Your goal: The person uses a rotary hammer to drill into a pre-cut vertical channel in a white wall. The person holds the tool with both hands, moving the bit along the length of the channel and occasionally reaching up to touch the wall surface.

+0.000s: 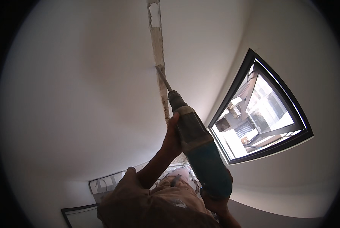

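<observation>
A teal and dark demolition hammer (204, 163) slants up across the middle of the view, its long chisel bit (164, 79) pointing up and to the left. The bit's tip touches the rough groove (158, 47) cut in the white plastered surface. Around the front part of the tool's body wraps my left hand (172, 136), thumb up near its collar. My right hand (217, 199) is closed at the tool's rear end; the body of the tool hides most of those fingers, and the trigger cannot be seen.
To the right is a dark-framed window (261, 114) with its sash tilted, buildings visible through it. Another dark frame (80, 209) shows at the lower left. Below my sleeve (139, 201), rubble-like clutter lies partly hidden behind my body.
</observation>
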Demonstrator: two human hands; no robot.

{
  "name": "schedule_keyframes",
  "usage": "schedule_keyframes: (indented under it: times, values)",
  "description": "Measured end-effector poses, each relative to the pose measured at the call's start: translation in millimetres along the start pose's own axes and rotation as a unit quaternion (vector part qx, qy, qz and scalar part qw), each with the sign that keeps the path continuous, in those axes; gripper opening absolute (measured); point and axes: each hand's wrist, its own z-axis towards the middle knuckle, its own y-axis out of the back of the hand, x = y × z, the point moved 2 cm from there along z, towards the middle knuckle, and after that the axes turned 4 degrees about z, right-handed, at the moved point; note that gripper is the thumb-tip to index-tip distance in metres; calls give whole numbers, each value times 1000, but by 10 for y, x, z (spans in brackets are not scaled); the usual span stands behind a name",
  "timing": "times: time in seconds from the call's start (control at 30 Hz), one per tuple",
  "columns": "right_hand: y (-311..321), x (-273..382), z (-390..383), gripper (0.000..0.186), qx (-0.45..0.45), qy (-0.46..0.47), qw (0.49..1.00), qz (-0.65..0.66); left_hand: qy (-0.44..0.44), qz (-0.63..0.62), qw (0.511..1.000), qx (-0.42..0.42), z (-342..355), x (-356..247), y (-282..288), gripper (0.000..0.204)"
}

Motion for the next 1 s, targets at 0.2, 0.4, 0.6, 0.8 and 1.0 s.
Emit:
schedule_keyframes:
  times: [0.2, 0.4, 0.6, 0.8, 1.0]
  values:
    - [-149, 394, 36, 93, 9, 11, 989, 146, 9, -6, 1000, 10, -113, -88, 18, 63]
    - [82, 516, -140, 90, -29, 17, 996, 84, -18, 54, 998, 11, -244, 67, -223, 58]
    - [251, 496, 5, 86, -45, 70, 994, 65, 8, 8, 997, 75, -161, 105, -347, 53]
    - [175, 444, 143, 87, -26, 9, 996, 80, 15, 20, 999, 22, -23, 20, -312, 57]
    - [393, 565, 339, 88, -10, 4, 995, 96, 23, -59, 994, 89, 103, -22, -450, 54]
